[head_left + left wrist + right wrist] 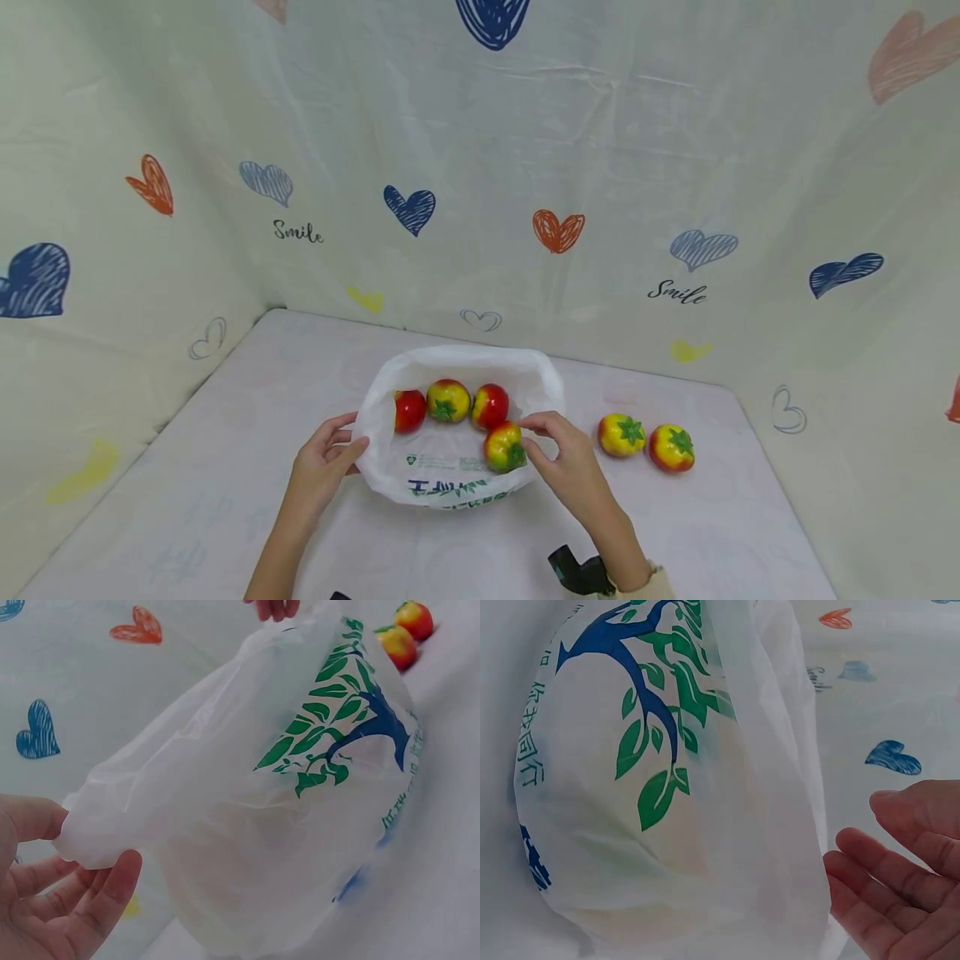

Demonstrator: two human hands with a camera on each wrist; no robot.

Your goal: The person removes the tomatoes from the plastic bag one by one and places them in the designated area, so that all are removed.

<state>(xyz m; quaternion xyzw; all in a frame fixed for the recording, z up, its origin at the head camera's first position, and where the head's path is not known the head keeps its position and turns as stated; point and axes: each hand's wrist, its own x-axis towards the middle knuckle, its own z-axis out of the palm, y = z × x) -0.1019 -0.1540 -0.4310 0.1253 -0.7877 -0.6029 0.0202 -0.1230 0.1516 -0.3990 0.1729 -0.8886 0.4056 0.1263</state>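
A white plastic bag with green and blue print stands wide-mouthed on the table. Several red-and-yellow fruits with green leafy tops, such as the front one, lie inside it. My left hand pinches the bag's left rim between thumb and fingers, as the left wrist view shows. At the right rim is my right hand, its thumb and fingers apart with nothing between them; in the right wrist view its fingertips come up to the bag's side. Two more such fruits, a left one and a right one, sit right of the bag.
The white-covered table reaches back to a pale curtain printed with hearts and "Smile". A black strap-like piece lies by my right wrist, close to the sleeve.
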